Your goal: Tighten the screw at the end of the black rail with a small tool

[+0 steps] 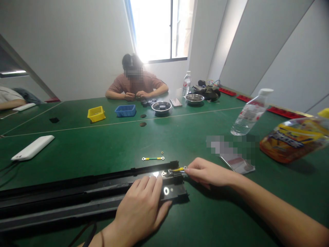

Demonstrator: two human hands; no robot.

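Filling the foreground, green table (192, 137); hands (142, 202) above; window (151, 31) beyond.

Daylight from the overexposed far window (151, 31) spreads haze over the adjoining wall (89, 44). Highlights glint on the near black rail (102, 188); soft shadow underlies the right forearm (257, 197). Wide-angle distortion tilts the right-hand clear bottle (248, 115); fine detail blurs.

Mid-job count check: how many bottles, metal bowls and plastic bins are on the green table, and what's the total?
Bottles: 3 (near clear bottle, far clear bottle, orange-filled bottle)
Metal bowls: 2 (left bowl, right bowl)
Plastic bins: 2 (yellow bin, blue bin)
Total: 7
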